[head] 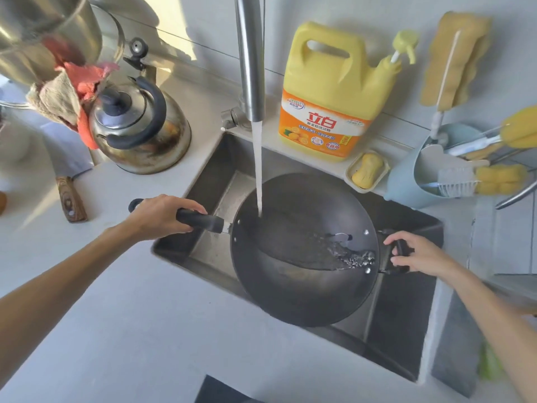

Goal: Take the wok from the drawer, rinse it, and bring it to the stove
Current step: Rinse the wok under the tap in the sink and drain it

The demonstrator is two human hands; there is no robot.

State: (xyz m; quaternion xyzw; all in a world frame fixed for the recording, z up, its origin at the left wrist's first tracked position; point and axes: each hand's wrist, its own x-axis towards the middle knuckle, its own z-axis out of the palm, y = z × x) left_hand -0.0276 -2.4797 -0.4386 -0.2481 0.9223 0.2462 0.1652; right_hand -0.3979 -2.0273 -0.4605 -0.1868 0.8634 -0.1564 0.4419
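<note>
A dark round wok (pixel 293 289) is held over the steel sink (pixel 203 175), tilted down toward the right. My left hand (pixel 158 215) grips its long black handle at the sink's left edge. My right hand (pixel 418 255) holds the small loop handle on the wok's right side. Water from the steel faucet (pixel 250 56) pours into the wok and pools, splashing, near the right rim.
A steel kettle (pixel 139 129) and a cleaver (pixel 68 181) lie on the counter to the left. A yellow detergent jug (pixel 331 91) and a soap dish (pixel 367 171) stand behind the sink. A blue holder (pixel 406 181) with brushes sits at the right.
</note>
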